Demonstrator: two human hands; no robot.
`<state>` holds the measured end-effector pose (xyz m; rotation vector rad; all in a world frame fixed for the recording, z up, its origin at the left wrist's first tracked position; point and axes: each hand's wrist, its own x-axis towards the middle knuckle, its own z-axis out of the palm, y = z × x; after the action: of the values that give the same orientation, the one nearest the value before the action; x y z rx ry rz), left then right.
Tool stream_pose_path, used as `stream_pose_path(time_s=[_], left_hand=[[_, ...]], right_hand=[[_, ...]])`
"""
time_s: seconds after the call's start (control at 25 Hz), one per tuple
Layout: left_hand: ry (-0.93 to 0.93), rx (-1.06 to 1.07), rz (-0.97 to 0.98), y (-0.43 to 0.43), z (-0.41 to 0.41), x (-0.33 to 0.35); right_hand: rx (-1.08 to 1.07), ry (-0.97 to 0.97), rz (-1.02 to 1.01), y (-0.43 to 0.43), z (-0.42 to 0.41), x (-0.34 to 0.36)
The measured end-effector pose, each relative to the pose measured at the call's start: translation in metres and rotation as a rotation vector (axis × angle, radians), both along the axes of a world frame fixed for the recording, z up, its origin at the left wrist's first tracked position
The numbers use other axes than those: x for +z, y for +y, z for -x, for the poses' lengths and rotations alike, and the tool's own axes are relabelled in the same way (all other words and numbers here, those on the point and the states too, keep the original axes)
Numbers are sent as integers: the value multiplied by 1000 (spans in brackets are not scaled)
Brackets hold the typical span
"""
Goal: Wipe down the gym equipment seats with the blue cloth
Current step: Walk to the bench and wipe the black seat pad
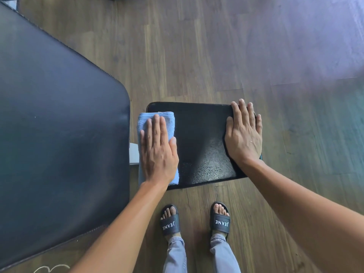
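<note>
A small black padded seat (pixel 199 138) lies in the middle of the view, with water droplets on its near part. A folded light blue cloth (pixel 142 123) covers the seat's left edge. My left hand (pixel 157 152) presses flat on the cloth with straight fingers. My right hand (pixel 244 133) rests flat on the seat's right edge, fingers straight and spread. A large dark padded bench (pixel 55 125) fills the left side of the view, right beside the cloth.
Brown wood-plank floor (pixel 216 56) surrounds the seat. My feet in black slides (pixel 219 221) stand just below the seat. A white metal frame part (pixel 134 154) shows between bench and seat.
</note>
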<state>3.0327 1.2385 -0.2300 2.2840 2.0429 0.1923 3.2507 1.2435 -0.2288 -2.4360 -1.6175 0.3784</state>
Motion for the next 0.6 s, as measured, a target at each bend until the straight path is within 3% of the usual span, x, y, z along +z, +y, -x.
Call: stream_pose_path(time_s=[0.28, 0.6], left_hand=[[42, 41, -22, -39, 4, -2], [60, 90, 12, -49, -42, 1]], right_hand=[[-14, 73, 4, 2, -2, 4], [-51, 313, -1, 5, -11, 20]])
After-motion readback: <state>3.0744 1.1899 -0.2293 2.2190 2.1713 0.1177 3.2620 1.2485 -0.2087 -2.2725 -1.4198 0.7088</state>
